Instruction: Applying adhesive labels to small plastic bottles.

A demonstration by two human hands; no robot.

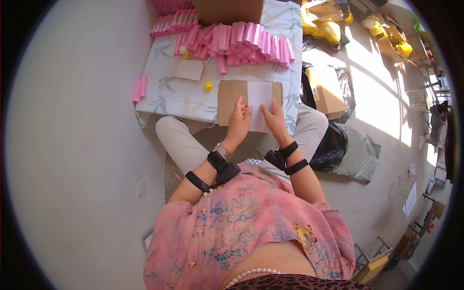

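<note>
White paper (259, 93) on cardboard (232, 92), near end past its edge; left hand (239, 118), right hand (276, 119) at paper's sides, I can't tell if gripping; uneven pressure could skew it, I judge

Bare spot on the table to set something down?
Front-left leaf-print tablecloth, between the pink roll pair, yellow cap and cardboard sheet. Crowded: far side, under the pink roll pile; near right, cardboard sheet and white paper strip.
</note>
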